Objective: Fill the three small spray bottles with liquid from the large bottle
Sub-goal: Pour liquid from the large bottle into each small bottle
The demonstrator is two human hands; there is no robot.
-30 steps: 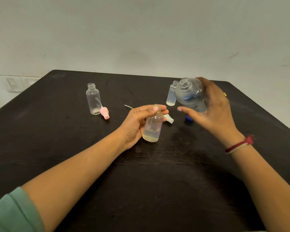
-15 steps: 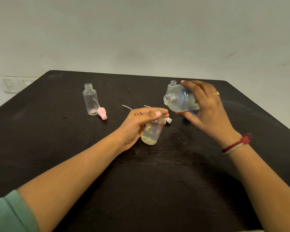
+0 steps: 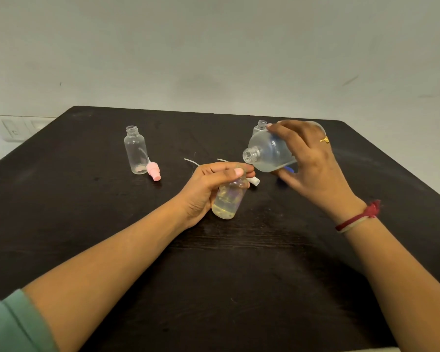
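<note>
Plain room, dark table [image 3: 239,288], wall switch [image 3: 13,130]

**A Dark Table Before a Pale Wall**

We saw a plain, pale grey wall [image 3: 214,47] filling the upper part of the view, marked by faint scuffs and a short dark streak [image 3: 350,80] toward the right. Low at its left sat a white switch plate [image 3: 15,129] under a thin horizontal line. A near-black wooden table [image 3: 239,288] with rounded far corners stood in front of the wall. The light was soft and even, leaving a dull sheen near the table's right edge.
</note>
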